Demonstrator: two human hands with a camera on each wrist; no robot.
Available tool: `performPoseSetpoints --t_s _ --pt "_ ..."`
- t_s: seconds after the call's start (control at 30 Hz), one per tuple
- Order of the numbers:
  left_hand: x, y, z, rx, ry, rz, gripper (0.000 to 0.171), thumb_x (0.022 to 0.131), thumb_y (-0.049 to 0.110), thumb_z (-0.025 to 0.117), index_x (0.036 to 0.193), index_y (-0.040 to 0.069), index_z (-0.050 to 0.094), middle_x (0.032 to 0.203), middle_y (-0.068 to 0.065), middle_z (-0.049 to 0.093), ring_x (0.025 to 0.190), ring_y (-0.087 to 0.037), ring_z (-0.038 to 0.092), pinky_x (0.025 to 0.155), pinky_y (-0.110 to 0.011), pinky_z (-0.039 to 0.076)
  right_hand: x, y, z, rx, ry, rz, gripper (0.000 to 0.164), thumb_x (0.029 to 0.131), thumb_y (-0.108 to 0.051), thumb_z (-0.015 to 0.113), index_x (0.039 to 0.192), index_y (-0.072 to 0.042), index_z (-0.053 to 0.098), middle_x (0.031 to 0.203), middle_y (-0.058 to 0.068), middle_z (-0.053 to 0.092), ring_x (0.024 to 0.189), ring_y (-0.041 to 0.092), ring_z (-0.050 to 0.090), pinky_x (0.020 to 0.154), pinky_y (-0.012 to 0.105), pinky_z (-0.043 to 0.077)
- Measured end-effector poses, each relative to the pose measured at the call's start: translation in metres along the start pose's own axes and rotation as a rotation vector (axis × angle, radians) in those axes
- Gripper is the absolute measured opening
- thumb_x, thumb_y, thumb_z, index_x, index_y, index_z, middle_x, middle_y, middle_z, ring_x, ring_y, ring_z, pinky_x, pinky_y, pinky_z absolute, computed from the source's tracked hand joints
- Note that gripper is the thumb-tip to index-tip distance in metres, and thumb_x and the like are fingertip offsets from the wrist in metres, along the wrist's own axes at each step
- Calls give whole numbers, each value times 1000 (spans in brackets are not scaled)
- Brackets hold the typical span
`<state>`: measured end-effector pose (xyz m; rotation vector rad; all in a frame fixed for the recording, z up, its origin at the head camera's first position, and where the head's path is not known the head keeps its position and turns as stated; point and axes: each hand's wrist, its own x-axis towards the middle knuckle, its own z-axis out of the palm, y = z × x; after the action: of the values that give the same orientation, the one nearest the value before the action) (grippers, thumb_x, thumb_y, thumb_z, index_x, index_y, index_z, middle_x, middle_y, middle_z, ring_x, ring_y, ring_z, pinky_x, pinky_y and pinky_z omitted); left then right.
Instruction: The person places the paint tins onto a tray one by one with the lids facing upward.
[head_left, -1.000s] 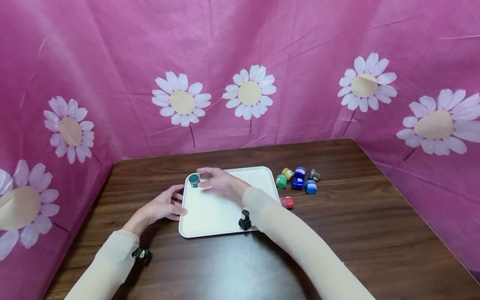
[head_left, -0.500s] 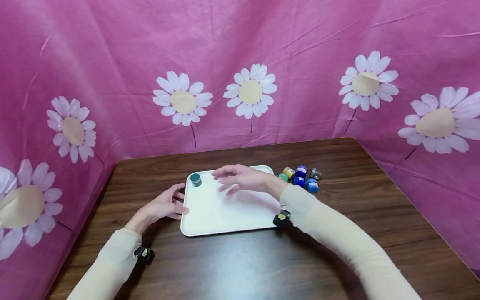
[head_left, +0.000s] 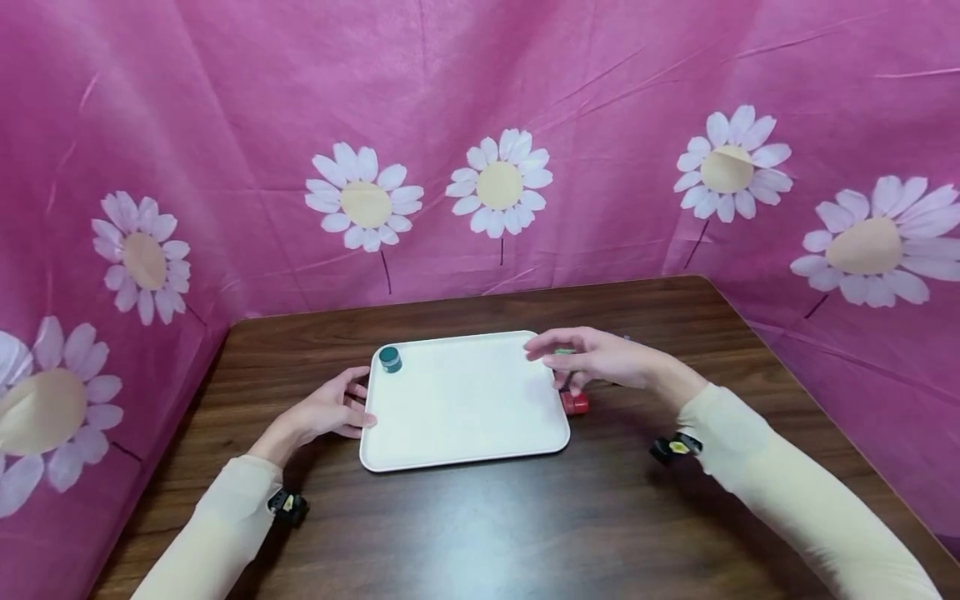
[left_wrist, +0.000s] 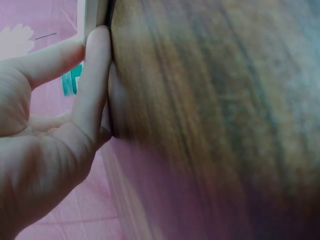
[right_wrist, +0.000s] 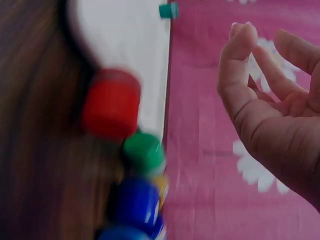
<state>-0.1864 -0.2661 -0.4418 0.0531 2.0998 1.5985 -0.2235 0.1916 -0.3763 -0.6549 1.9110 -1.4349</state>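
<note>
Sleeves (head_left: pixel 206 525) of cream cloth enter at lower left and lower right, each wrist bearing a small black camera (head_left: pixel 288 507); beneath them spreads a dark wood-grain counter (head_left: pixel 465 533), glossy at bottom centre. Left of centre, the left hand (head_left: pixel 324 408) touches the left edge of a white tray (head_left: pixel 461 417), its thumb at the rim and its fingers spread along the side; the grip is moderately wide, and whether any fingertip reaches beneath the tray cannot be told. Right of centre, a red jar (head_left: pixel 576 403) lies on its side just beside the tray's right edge; above it in the frame, the right hand (head_left: pixel 600 358) hovers by the tray's upper right corner, its grip wide and without a load, fingers loosely bent. The right wrist view, partly blurred, shows a green jar (right_wrist: pixel 143 151), a dark blue jar (right_wrist: pixel 136 200) and a yellow jar (right_wrist: pixel 161 185) clustered at lower centre. A teal jar (head_left: pixel 390 359) stands upright in the tray's upper left corner; behind the counter hangs pink cloth (head_left: pixel 600 217), printed with white daisies (head_left: pixel 499 185).
</note>
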Motion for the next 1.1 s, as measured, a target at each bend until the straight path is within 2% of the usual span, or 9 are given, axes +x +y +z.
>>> performPoseSetpoints --t_s 0.13,0.27,0.43,0.53,0.67,0.77,0.87,0.93,1.1 --pt "1 1 1 -2 -5 1 96 85 -10 74 158 0 14 130 -27 36 97 -24 61 79 -47 61 -27 20 -9 -46 75 35 47 103 -24 61 144 -4 50 126 33 54 91 42 64 70 48 60" --pt "1 2 -1 5 2 1 95 84 -9 74 158 0 15 130 -27 36 97 -24 61 78 -47 61 -43 37 -12 -70 95 59 51 102 -22 64 145 0 47 114 33 57 93 41 63 73 55 59" --pt "3 4 -3 14 3 3 94 85 -9 74 158 1 16 130 -27 36 98 -25 60 78 -47 61 -51 55 -12 -52 91 69 64 96 -15 72 149 -2 41 138 29 46 93 39 66 74 51 60" --pt "4 5 -2 9 -5 5 94 85 -9 74 158 1 16 130 -27 36 99 -26 60 79 -47 61 -52 65 -10 -30 68 77 71 93 -13 75 152 -3 36 145 28 37 93 36 68 76 50 60" --pt "5 4 -2 8 -14 4 95 85 -8 75 159 1 16 130 -26 35 99 -25 60 79 -47 61 -47 72 -8 5 29 112 74 92 -9 76 154 -5 35 146 26 35 94 34 69 79 51 60" --pt "3 3 -2 9 -11 2 95 85 -8 75 159 2 16 130 -26 36 99 -25 60 79 -47 61 -40 72 -5 15 10 135 73 91 -8 77 152 -6 38 137 25 46 94 33 69 79 52 60" --pt "1 2 -2 8 -1 -3 95 85 -8 75 159 2 17 130 -26 35 99 -26 59 79 -47 61 -32 71 -2 1 0 148 71 90 -8 78 151 -7 41 119 24 60 92 32 69 78 52 61" --pt "-1 2 -2 7 -1 -6 95 85 -8 75 159 2 17 130 -26 35 99 -26 59 79 -47 61 -29 70 -1 -8 3 156 70 89 -8 78 150 -7 43 111 23 63 92 32 68 76 52 61" --pt "-1 0 -1 2 -8 1 95 85 -7 75 159 2 16 130 -26 36 99 -26 59 80 -47 61 -28 72 0 -19 26 173 68 88 -5 79 147 -5 46 108 19 63 89 29 66 73 51 61"
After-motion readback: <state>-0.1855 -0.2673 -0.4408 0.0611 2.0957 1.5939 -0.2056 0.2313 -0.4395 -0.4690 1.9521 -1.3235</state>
